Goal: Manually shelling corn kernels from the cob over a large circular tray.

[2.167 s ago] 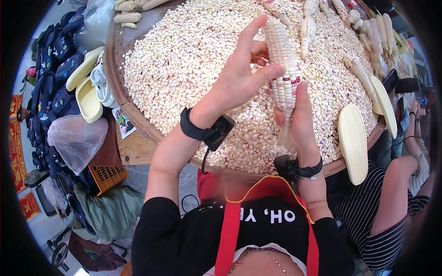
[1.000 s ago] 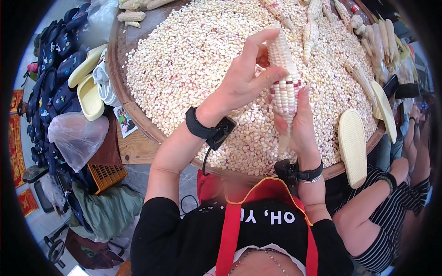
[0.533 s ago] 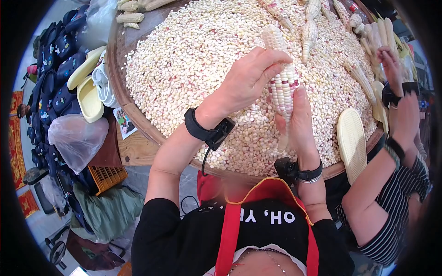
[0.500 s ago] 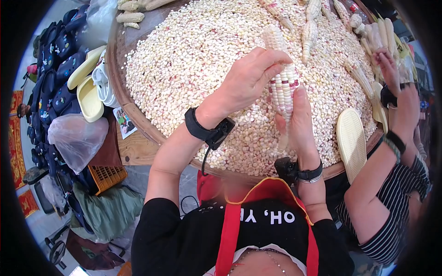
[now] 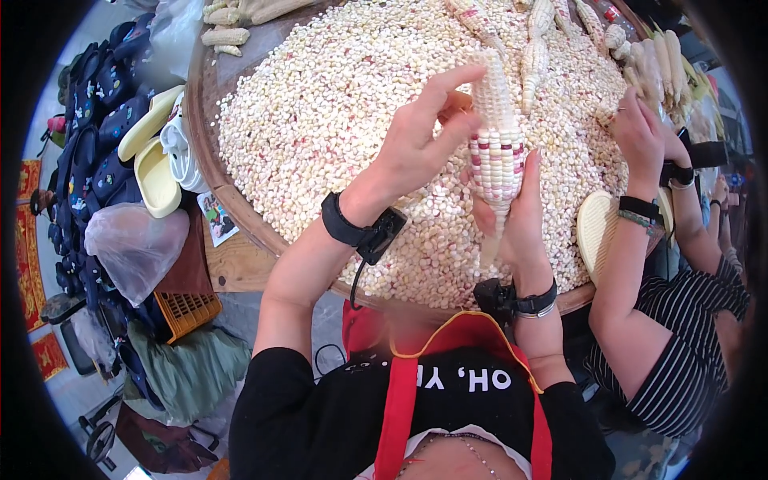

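A pale corn cob (image 5: 497, 164) with a few dark red kernels stands near upright over the heap of loose kernels (image 5: 336, 120). Its upper part looks bare, while rows of kernels cover the lower part. My right hand (image 5: 522, 212) is closed around the lower end of the cob. On the cob's left side is my left hand (image 5: 428, 132), fingers apart, index fingertip and thumb close to the bare upper part. Whether they touch it I cannot tell. Both wrists wear black bands with small devices.
A large round tray (image 5: 232, 200) holds the kernels. Several cobs (image 5: 538, 56) lie at its far side, stripped ones (image 5: 226, 37) at far left. A co-worker's hand (image 5: 638, 128) reaches in at right, near a cream slipper sole (image 5: 596, 232). Dark blue clogs (image 5: 120, 120) hang at left.
My left hand's fingers have spread and drawn back from the cob's kernels, baring more of it to view. The co-worker's arm at right has swung left over the tray.
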`<state>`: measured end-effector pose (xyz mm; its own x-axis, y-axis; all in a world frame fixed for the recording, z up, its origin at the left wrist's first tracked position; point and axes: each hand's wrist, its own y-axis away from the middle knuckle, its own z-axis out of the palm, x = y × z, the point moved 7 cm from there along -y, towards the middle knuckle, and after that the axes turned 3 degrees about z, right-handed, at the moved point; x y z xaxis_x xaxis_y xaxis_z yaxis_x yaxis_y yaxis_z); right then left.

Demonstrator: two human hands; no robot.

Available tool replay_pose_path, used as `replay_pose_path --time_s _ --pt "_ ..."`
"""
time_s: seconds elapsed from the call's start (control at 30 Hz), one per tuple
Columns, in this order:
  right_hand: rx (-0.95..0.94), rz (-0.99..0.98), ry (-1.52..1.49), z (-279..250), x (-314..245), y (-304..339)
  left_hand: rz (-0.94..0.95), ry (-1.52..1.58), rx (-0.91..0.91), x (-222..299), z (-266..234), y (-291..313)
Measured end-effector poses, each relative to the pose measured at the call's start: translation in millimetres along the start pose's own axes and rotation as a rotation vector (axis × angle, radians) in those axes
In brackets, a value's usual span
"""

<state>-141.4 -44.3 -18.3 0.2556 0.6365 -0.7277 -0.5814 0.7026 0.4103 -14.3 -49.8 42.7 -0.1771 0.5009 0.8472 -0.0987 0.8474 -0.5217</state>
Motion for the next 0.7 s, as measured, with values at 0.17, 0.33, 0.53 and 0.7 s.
replay_pose_path --time_s 0.17,0.33,0.53,0.7 --pt "-0.001 -0.1 -0.044 -4 -2 -2 -0.01 0.068 -0.051 -9 3 2" --pt "0.091 -0.262 0.153 -8 -15 0 -0.1 0.33 0.118 -17 -1 -1" --pt "0.145 -0.273 0.363 1 -16 1 -0.152 0.181 -0.018 -14 10 1" --pt "0.132 -0.301 0.39 3 -12 0 -0.189 0.11 0.009 -14 8 3"
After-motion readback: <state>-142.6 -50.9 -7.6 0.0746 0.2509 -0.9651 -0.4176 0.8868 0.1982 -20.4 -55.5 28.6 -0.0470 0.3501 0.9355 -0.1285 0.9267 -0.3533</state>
